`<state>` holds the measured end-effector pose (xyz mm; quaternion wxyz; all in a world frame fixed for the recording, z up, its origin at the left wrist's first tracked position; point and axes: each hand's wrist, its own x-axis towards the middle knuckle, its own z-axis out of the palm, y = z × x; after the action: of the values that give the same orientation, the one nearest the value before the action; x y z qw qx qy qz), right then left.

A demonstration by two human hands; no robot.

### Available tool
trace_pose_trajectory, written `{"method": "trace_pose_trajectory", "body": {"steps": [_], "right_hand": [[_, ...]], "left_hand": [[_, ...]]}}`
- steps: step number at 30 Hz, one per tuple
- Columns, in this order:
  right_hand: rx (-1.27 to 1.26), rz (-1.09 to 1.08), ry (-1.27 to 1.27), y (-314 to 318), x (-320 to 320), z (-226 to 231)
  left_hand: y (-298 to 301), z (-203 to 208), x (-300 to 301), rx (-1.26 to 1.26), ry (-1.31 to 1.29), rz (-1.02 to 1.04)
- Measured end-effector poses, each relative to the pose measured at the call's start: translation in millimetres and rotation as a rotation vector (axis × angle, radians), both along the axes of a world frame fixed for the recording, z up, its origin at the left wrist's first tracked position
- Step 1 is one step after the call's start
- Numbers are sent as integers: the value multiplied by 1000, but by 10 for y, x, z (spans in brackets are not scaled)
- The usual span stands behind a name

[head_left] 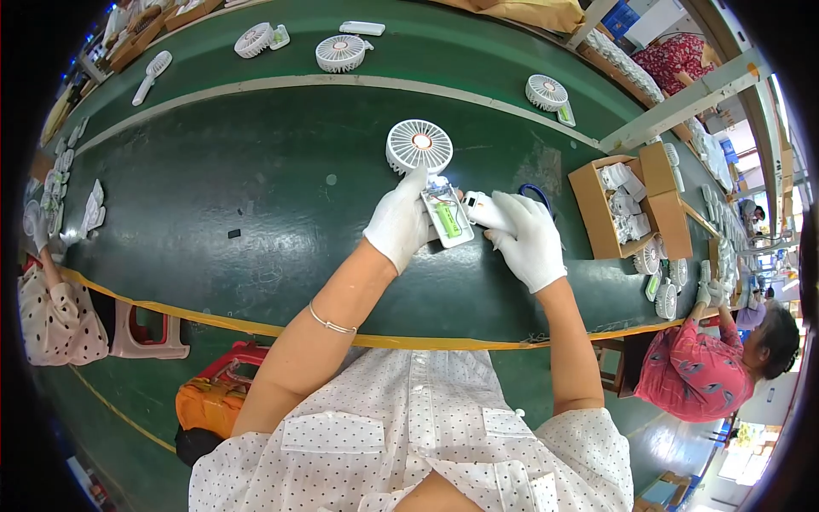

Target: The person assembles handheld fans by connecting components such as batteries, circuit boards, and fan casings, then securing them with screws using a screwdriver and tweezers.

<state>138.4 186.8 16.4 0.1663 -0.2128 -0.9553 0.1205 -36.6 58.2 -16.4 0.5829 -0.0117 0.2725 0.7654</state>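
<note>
My gloved left hand (400,220) is closed around the neck of a white handheld fan (419,147). The fan's handle is uncovered, and a green battery (447,219) with thin wires shows inside it. Just to the right, my gloved right hand (527,239) grips a white handle cover (486,212) with a small dark opening at its end. The cover's near end is close beside the fan's open handle; whether they touch I cannot tell. Dark blue scissor-like handles (537,194) lie behind my right hand, partly hidden by it.
On the right stands a cardboard box (595,218) of white parts, with more fans (666,300) beside it. Several fans (341,53) lie on the far green strip. A small black piece (234,233) and white parts (94,207) lie left. Other people sit at both sides.
</note>
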Motion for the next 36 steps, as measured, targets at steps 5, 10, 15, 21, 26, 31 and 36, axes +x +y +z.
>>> {"method": "trace_pose_trajectory", "body": {"steps": [5, 10, 15, 21, 26, 31, 36], "right_hand": [[-178, -116, 140, -179, -101, 214], [-112, -44, 124, -464, -337, 201], [-86, -133, 102, -535, -361, 88], [10, -50, 219, -721, -414, -21], [26, 132, 347, -657, -391, 11], [-889, 73, 288, -273, -456, 79], [-1378, 199, -36, -181, -518, 107]], "left_hand": [[-34, -7, 11, 15, 45, -30], [-28, 2, 32, 22, 149, -73], [-53, 57, 84, -4, 315, -80], [-50, 70, 43, 109, 349, 2], [-28, 3, -147, 191, 334, 60], [-34, -20, -283, 339, 364, 73], [-65, 24, -282, 269, 536, 20]]}}
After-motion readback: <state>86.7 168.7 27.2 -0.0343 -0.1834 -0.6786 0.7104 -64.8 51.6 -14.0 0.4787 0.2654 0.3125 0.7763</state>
